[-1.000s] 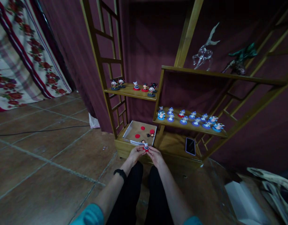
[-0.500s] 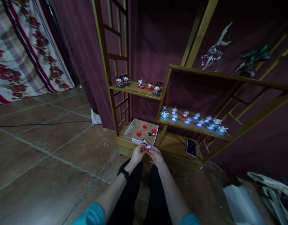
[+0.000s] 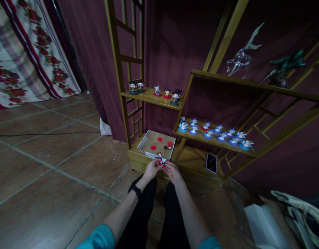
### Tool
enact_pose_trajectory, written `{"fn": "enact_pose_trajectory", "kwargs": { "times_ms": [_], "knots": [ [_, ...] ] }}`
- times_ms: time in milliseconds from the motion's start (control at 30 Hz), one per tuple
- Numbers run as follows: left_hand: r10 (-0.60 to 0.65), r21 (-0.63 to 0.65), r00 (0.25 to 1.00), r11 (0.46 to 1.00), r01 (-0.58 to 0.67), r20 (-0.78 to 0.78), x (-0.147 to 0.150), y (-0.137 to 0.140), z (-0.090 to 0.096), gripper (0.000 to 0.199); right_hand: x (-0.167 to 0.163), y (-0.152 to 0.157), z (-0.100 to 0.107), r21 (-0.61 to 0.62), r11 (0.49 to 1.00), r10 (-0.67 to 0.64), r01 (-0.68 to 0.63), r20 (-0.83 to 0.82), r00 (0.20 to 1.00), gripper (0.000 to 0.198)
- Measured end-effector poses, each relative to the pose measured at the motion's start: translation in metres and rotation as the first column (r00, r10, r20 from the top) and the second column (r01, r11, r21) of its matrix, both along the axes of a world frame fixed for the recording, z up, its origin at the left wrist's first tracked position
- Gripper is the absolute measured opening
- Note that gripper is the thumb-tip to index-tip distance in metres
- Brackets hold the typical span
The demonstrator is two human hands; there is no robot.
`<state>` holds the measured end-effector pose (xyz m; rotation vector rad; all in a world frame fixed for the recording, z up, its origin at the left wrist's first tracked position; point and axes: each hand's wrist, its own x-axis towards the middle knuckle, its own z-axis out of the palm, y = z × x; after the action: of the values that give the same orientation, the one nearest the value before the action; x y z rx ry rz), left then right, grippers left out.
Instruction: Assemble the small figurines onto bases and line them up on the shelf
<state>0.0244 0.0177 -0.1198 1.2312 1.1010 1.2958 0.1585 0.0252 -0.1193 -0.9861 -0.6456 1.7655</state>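
Between my fingertips, in front of the box, is a small figurine (image 3: 163, 161) with a pale head and a red base. My left hand (image 3: 152, 169) grips it from the left, and my right hand (image 3: 173, 171) grips it from the right. Just beyond my hands stands a shallow cardboard box (image 3: 143, 142) with white walls. In it lie red discs (image 3: 153, 147) and a dark-haired figurine (image 3: 168, 147) on its side. Another figurine (image 3: 160, 154) is at the box's near wall, partly hidden behind the held one.
The upper left shelf (image 3: 149, 98) bears several dark-haired figurines and a pale one. Two rows of bluish figurines (image 3: 208, 134) stand on the right shelf. A phone (image 3: 211, 163) lies on the lower board. Higher up are a glass ornament (image 3: 239, 62) and a green ornament (image 3: 286, 67).
The held figurine has turned more upright between my fingers, its red base now downward. Both hands stay together at the box's near edge; the view has shifted slightly.
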Motion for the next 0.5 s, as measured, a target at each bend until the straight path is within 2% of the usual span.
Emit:
{"fn": "enact_pose_trajectory", "kwargs": {
  "times_ms": [300, 500],
  "knots": [
    [-0.058, -0.175, 0.973, 0.98, 0.098, 0.224, -0.007, -0.004, 0.015, 0.038, 0.0, 0.0, 0.001, 0.036, 0.999, 0.032, -0.032, -0.015, 0.999, 0.026],
    [-0.063, -0.15, 0.981, 0.985, 0.091, 0.184, -0.007, -0.003, 0.017, 0.041, -0.001, -0.002, 0.004, 0.065, 0.998, 0.019, -0.018, -0.02, 1.0, 0.031]
  ]
}}
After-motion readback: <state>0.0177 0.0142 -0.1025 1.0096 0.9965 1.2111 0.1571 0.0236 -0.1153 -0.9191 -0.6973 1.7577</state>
